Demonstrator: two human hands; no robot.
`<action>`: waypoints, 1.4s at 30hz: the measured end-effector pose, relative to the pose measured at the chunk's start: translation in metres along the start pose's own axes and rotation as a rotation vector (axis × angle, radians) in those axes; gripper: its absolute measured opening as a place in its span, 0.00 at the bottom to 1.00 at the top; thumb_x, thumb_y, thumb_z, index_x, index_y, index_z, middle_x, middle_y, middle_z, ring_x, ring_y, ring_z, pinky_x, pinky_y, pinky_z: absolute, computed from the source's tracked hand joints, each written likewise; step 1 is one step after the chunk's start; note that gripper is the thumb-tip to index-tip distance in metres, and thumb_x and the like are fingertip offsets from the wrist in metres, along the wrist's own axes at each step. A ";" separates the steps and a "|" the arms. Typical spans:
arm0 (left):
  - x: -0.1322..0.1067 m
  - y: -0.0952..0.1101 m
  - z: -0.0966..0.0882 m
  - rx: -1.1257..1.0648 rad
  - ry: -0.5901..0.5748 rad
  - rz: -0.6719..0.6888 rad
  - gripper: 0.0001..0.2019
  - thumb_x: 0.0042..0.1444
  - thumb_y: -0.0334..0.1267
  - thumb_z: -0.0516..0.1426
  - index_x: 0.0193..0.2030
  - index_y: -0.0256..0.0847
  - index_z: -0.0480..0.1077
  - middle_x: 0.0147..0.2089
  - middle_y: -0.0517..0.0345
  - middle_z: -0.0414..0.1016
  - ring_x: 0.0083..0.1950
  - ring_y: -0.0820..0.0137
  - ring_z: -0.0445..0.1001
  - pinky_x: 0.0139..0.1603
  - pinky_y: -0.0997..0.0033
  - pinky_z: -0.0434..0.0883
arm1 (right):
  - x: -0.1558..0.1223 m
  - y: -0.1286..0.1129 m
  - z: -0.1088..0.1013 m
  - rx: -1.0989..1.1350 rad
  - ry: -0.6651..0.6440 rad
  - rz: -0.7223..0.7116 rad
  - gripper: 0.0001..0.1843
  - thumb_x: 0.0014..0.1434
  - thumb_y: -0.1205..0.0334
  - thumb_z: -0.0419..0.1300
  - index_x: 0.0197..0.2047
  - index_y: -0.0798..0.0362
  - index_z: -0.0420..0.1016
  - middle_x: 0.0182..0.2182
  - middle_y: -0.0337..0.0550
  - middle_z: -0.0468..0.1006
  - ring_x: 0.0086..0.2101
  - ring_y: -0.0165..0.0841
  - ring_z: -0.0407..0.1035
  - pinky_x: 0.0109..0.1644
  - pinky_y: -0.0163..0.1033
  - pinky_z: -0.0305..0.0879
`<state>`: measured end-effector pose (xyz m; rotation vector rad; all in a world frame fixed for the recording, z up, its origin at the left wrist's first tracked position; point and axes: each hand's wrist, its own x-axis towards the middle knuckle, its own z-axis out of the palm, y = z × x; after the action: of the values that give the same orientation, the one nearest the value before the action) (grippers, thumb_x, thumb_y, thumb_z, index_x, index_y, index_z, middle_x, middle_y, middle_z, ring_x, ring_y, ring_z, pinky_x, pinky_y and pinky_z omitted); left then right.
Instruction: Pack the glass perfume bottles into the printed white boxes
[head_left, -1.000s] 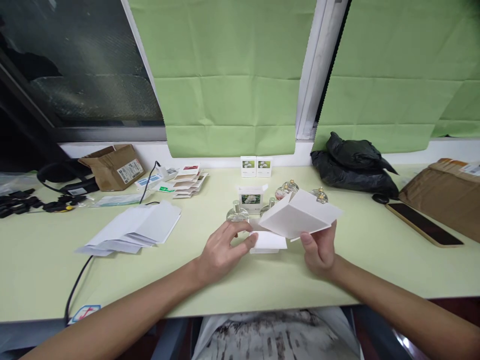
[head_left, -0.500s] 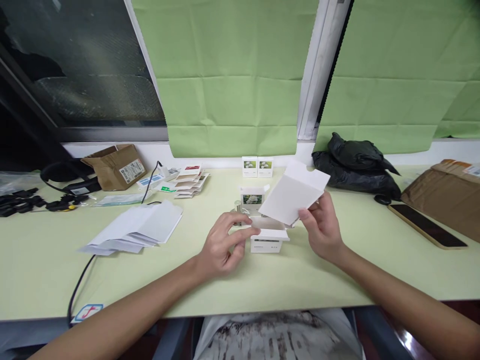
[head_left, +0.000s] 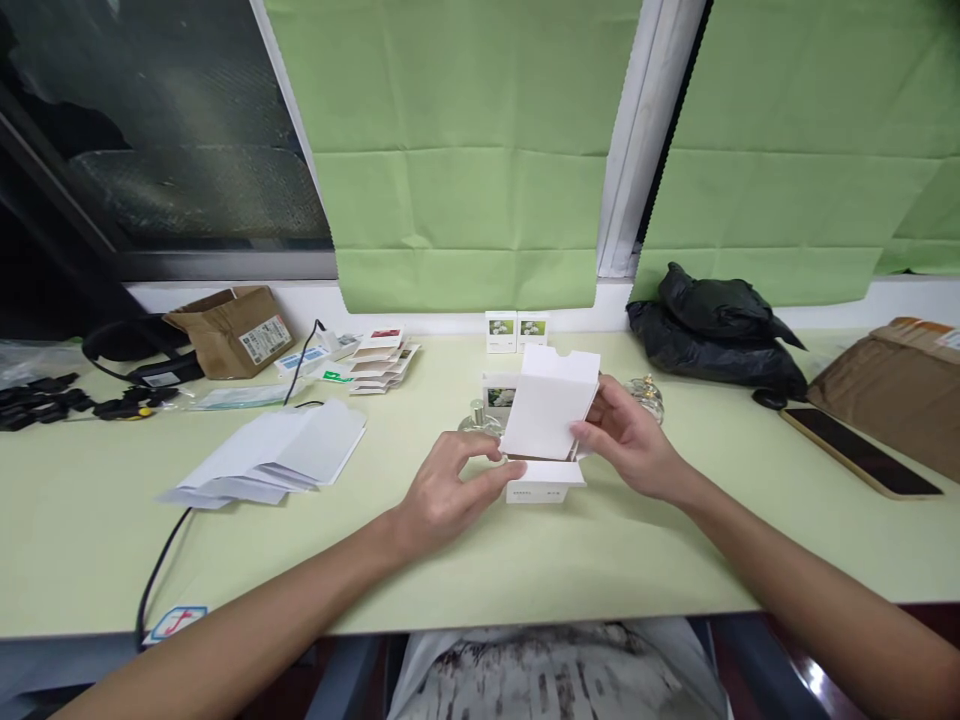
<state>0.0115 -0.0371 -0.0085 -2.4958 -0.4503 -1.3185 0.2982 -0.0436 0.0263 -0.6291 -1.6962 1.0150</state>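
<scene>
A white cardboard insert (head_left: 551, 405) with a notched top edge is held in my right hand (head_left: 630, 440), thumb in front and fingers behind. Its lower end sits at the mouth of a small open white box (head_left: 535, 492), partly inside it. My left hand (head_left: 450, 495) grips that box at its left side, with the thumb on the front flap and the index finger by the side flap. Behind the insert stands another white box (head_left: 496, 394) with a flower picture, partly covered. A glass bottle (head_left: 480, 420) is left of it, and a second ornate glass bottle (head_left: 648, 398) is beyond my right hand.
Two small picture boxes (head_left: 517, 332) stand by the wall. White paper sheets (head_left: 274, 455) and a stack of flat cartons (head_left: 381, 362) lie left. Brown cartons (head_left: 232, 335), a black bag (head_left: 716, 335) and a phone (head_left: 859, 452) are around the table. A black cable runs along the left.
My right hand has moved the insert left and down, from tilted beside the box to nearly upright at its opening. The ornate bottle on the right has come into view.
</scene>
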 end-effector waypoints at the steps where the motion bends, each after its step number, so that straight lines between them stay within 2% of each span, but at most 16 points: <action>1: 0.000 0.000 0.000 0.007 -0.007 0.011 0.23 0.61 0.20 0.63 0.60 0.44 0.77 0.51 0.51 0.75 0.55 0.62 0.77 0.51 0.61 0.78 | -0.001 0.001 -0.001 -0.015 -0.006 -0.002 0.22 0.72 0.55 0.65 0.65 0.40 0.69 0.60 0.48 0.75 0.56 0.42 0.75 0.55 0.46 0.79; 6: 0.001 0.001 -0.002 0.031 -0.012 0.016 0.24 0.62 0.21 0.63 0.61 0.46 0.76 0.52 0.52 0.75 0.54 0.63 0.78 0.51 0.62 0.79 | -0.005 0.000 -0.003 -0.146 -0.005 -0.053 0.29 0.71 0.56 0.66 0.70 0.41 0.64 0.61 0.49 0.74 0.57 0.42 0.74 0.61 0.49 0.77; 10: -0.001 0.001 0.000 0.006 -0.016 -0.027 0.24 0.63 0.23 0.63 0.62 0.50 0.76 0.54 0.52 0.74 0.55 0.64 0.78 0.53 0.63 0.80 | -0.002 -0.008 -0.005 -0.208 -0.005 -0.088 0.32 0.71 0.57 0.66 0.73 0.39 0.61 0.63 0.49 0.71 0.59 0.42 0.72 0.60 0.48 0.78; 16: -0.003 0.000 0.002 -0.047 -0.035 -0.033 0.25 0.63 0.23 0.63 0.64 0.49 0.74 0.56 0.50 0.73 0.58 0.64 0.77 0.54 0.63 0.80 | 0.001 -0.019 -0.007 -0.247 -0.035 -0.103 0.34 0.72 0.56 0.63 0.76 0.38 0.56 0.64 0.50 0.70 0.58 0.42 0.72 0.58 0.48 0.79; 24: 0.002 0.002 0.005 -0.092 -0.082 -0.024 0.26 0.63 0.27 0.66 0.66 0.45 0.71 0.61 0.43 0.74 0.65 0.57 0.74 0.60 0.51 0.80 | -0.002 -0.016 -0.010 -0.253 -0.007 -0.086 0.34 0.73 0.55 0.62 0.76 0.37 0.55 0.64 0.50 0.69 0.60 0.44 0.70 0.50 0.42 0.81; 27: 0.001 0.002 0.008 -0.135 -0.088 -0.037 0.25 0.64 0.26 0.64 0.67 0.45 0.69 0.61 0.42 0.74 0.69 0.55 0.73 0.63 0.49 0.80 | -0.003 -0.015 -0.010 -0.269 0.001 -0.089 0.34 0.72 0.54 0.62 0.76 0.38 0.55 0.65 0.50 0.69 0.61 0.45 0.70 0.53 0.44 0.81; 30: 0.002 0.003 0.010 -0.170 -0.076 -0.049 0.25 0.65 0.26 0.64 0.67 0.42 0.69 0.61 0.41 0.75 0.67 0.58 0.76 0.62 0.54 0.81 | -0.003 -0.017 -0.010 -0.285 0.000 -0.113 0.35 0.72 0.55 0.62 0.77 0.38 0.56 0.66 0.50 0.69 0.62 0.45 0.70 0.58 0.47 0.78; 33: 0.004 0.003 0.011 -0.197 -0.041 -0.061 0.27 0.63 0.26 0.65 0.67 0.40 0.67 0.59 0.42 0.77 0.65 0.58 0.77 0.62 0.54 0.81 | -0.003 -0.021 -0.012 -0.277 -0.014 -0.121 0.35 0.72 0.56 0.64 0.77 0.38 0.57 0.66 0.49 0.70 0.62 0.45 0.70 0.62 0.49 0.76; 37: 0.005 0.001 0.009 -0.167 -0.046 -0.036 0.23 0.64 0.25 0.64 0.63 0.42 0.68 0.58 0.42 0.77 0.64 0.59 0.78 0.57 0.56 0.82 | -0.002 -0.026 -0.018 -0.263 -0.051 -0.067 0.35 0.70 0.56 0.66 0.75 0.38 0.60 0.64 0.48 0.72 0.57 0.44 0.73 0.60 0.50 0.77; 42: 0.003 0.000 0.009 -0.162 -0.060 -0.015 0.21 0.65 0.23 0.62 0.62 0.40 0.69 0.59 0.40 0.76 0.64 0.60 0.78 0.57 0.58 0.82 | -0.003 -0.023 -0.025 -0.210 -0.069 -0.038 0.27 0.68 0.56 0.68 0.68 0.40 0.69 0.58 0.47 0.76 0.52 0.41 0.76 0.57 0.50 0.80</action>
<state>0.0198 -0.0333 -0.0104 -2.6751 -0.3907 -1.3375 0.3239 -0.0499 0.0472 -0.7004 -1.8841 0.8464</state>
